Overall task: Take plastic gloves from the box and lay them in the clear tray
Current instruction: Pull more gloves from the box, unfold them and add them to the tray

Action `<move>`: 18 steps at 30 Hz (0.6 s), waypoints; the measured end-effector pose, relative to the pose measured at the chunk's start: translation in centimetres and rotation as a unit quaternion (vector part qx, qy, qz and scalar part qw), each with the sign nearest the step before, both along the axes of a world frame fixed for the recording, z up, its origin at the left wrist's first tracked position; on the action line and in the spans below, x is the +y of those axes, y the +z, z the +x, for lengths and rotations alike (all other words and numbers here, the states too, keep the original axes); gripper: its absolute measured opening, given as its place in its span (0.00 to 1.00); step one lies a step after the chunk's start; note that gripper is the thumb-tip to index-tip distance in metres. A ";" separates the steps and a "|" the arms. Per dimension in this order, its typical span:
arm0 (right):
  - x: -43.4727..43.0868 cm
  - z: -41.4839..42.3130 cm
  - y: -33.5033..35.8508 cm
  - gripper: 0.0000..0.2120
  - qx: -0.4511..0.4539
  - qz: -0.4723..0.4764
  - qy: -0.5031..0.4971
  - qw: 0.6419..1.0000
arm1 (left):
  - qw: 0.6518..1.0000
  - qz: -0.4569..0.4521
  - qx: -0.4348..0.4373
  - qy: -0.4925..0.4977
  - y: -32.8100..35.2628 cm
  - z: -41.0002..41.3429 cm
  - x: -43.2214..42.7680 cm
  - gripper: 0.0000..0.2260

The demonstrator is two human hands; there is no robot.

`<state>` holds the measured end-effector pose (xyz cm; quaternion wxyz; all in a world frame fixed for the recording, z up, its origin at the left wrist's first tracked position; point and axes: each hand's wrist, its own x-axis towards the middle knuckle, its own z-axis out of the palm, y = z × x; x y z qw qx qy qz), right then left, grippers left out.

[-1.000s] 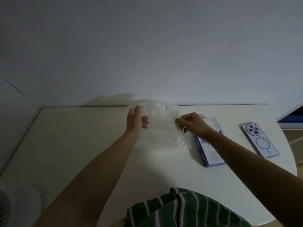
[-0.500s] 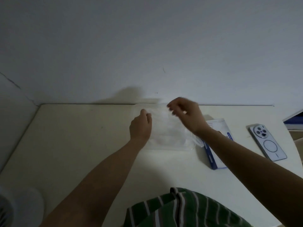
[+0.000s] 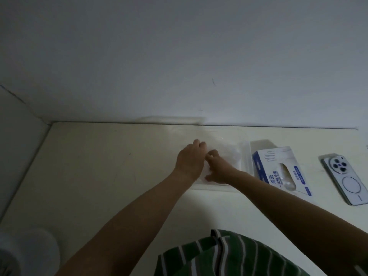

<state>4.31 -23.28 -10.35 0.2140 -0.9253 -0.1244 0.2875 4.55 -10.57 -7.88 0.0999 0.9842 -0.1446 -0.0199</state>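
The plastic gloves (image 3: 229, 154) were thin, near-transparent film: almost weightless, limp, slick against themselves and likely to cling, crumple or drift. They looked best taken by a light pinch at an edge or cuff and then smoothed flat, not squeezed in a fist. They lay as a pale, wrinkled layer inside the clear tray (image 3: 246, 158), which sat on the table (image 3: 111, 166) toward its far side, with the open-topped box (image 3: 282, 170) just beside the tray on the right and a phone (image 3: 347, 181) farther right, apart from both. Both forearms reached forward from the near edge and met over the tray. The left hand (image 3: 190, 160) was knuckles-up over the tray's left part, its fingers bent down at the far end with the tips hidden. The right hand (image 3: 217, 168) came in at a slant from the right, its fingers bent close against the left hand and its thumb spread toward the near rim. Both hands were down on the film, but whether either was pinching it or only pressing it flat could not be told. A glove seemed to be in the course of being laid.
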 end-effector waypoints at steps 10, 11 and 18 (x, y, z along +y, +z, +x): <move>-1.9 0.8 -1.8 0.50 0.011 -0.159 -0.012 0.987 | 0.942 0.102 0.316 0.043 -3.4 1.0 1.4 0.54; -1.8 0.7 -2.2 0.51 0.014 -0.160 -0.013 0.987 | 0.940 0.107 0.320 0.047 -3.2 0.9 1.3 0.55; -1.6 0.7 -2.7 0.51 0.017 -0.158 -0.019 0.987 | 0.939 0.116 0.320 0.053 -2.8 0.8 1.0 0.55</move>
